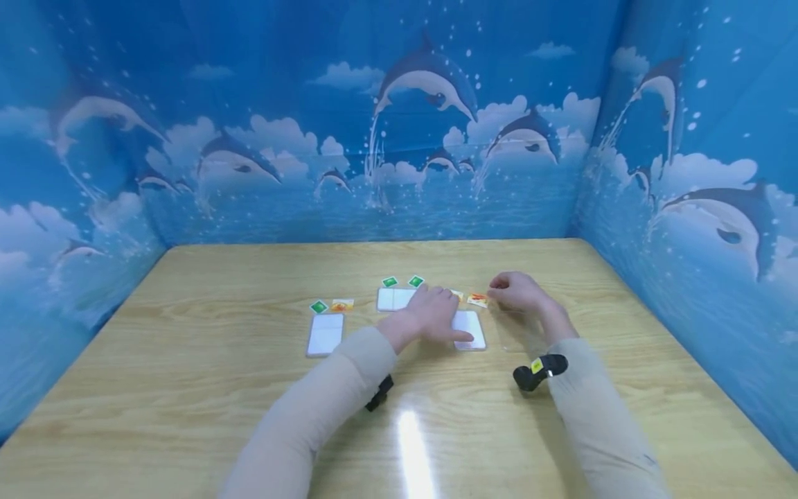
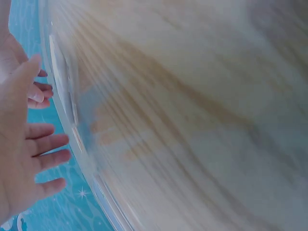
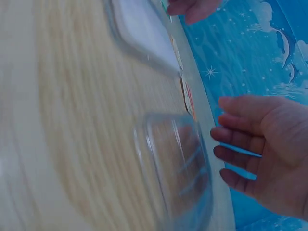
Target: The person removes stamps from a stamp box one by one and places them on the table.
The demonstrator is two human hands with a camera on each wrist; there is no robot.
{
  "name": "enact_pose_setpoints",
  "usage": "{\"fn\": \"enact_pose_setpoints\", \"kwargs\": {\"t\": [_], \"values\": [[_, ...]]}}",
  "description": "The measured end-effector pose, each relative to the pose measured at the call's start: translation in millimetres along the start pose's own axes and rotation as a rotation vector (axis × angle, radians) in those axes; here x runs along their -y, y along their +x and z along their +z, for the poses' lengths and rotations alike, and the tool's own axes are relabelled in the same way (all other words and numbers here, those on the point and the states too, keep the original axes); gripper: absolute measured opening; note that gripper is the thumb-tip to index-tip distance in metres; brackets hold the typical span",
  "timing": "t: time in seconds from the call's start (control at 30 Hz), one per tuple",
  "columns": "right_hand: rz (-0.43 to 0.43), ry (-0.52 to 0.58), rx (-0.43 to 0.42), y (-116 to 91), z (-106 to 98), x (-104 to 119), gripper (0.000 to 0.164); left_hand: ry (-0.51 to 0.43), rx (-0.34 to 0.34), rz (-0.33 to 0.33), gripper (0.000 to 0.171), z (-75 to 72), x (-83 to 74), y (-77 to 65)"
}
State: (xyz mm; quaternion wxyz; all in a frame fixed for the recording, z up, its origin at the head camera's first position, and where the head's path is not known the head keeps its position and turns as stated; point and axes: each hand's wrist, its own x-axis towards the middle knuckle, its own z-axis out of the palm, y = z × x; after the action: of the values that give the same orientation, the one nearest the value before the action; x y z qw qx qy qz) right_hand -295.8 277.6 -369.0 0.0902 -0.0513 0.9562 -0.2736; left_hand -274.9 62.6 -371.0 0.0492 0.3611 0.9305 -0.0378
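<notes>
In the head view my left hand (image 1: 435, 313) reaches over the middle of the table, fingers extended, between two white rectangular pieces. One, the back white piece (image 1: 394, 299), is partly covered by that hand; the right white piece (image 1: 470, 328) lies under its thumb. In the left wrist view the left hand (image 2: 29, 159) shows spread fingers holding nothing. My right hand (image 1: 519, 291) hovers beside an orange picture card (image 1: 478, 300); touch cannot be told. In the right wrist view, the right hand (image 3: 269, 144) has relaxed fingers beside a clear plastic container (image 3: 175, 163).
A third white piece (image 1: 325, 335) lies to the left. Behind it are a green card (image 1: 319, 306) and an orange card (image 1: 342, 305). Two more green cards, one left (image 1: 389, 282) and one right (image 1: 416, 281), lie at the back. A dolphin-print curtain (image 1: 374, 187) encloses the wooden table (image 1: 187, 388).
</notes>
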Motion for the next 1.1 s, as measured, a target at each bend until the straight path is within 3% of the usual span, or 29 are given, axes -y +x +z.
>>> {"fn": "enact_pose_setpoints", "kwargs": {"t": [0.23,0.4,0.5,0.8,1.1], "values": [[-0.26,-0.228,-0.06,-16.4,-13.4,-7.6,0.052,0.053,-0.146,-0.013,0.065,-5.9,-12.7,11.1],[-0.332,-0.403,-0.052,-35.4,-18.7,-12.6,0.07,0.06,-0.141,-0.003,0.067,-10.9,-22.4,15.0],[-0.375,-0.448,-0.046,-46.1,-20.6,-14.1,0.076,0.061,-0.107,-0.003,0.071,-13.0,-30.0,17.9],[-0.357,-0.531,0.066,-61.4,-18.9,-21.0,0.091,0.069,-0.008,0.023,0.079,-10.1,-56.5,29.0],[-0.372,-0.518,0.119,-60.9,-13.6,-22.6,0.086,0.099,0.015,0.041,0.08,-3.3,-70.1,38.3]]}}
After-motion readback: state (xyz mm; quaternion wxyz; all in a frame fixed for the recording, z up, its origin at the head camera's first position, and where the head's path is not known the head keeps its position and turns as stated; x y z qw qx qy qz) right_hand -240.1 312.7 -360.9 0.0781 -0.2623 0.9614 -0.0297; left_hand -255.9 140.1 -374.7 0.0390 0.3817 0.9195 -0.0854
